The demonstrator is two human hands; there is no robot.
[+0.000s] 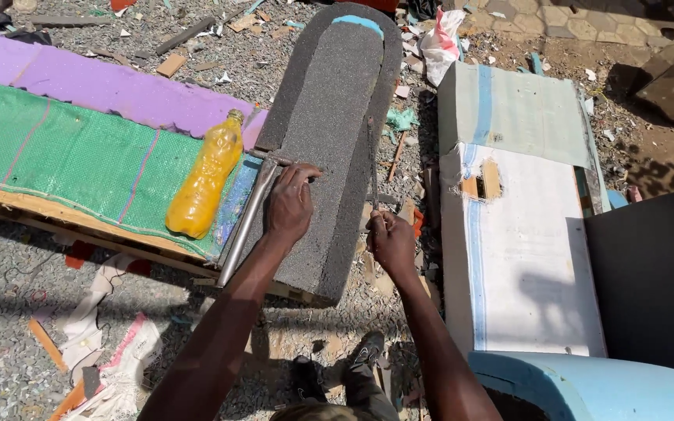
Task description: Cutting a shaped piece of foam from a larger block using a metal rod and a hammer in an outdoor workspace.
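A long dark grey foam piece (329, 117) with a rounded far end lies on a wooden bench. My left hand (289, 204) presses flat on the foam near its left edge, fingers touching a metal bar (245, 220) that runs along that edge. My right hand (391, 242) grips the handle of a thin long blade (371, 160), which stands along the foam's right side, pointing away from me.
A yellow plastic bottle (206, 178) lies on green fabric (64, 156) with purple foam (95, 86) behind. A white foam block (516, 234) with blue stripes stands at right, beside a dark panel (653, 273) and a light blue foam curve (587, 386). Gravel and scraps cover the ground.
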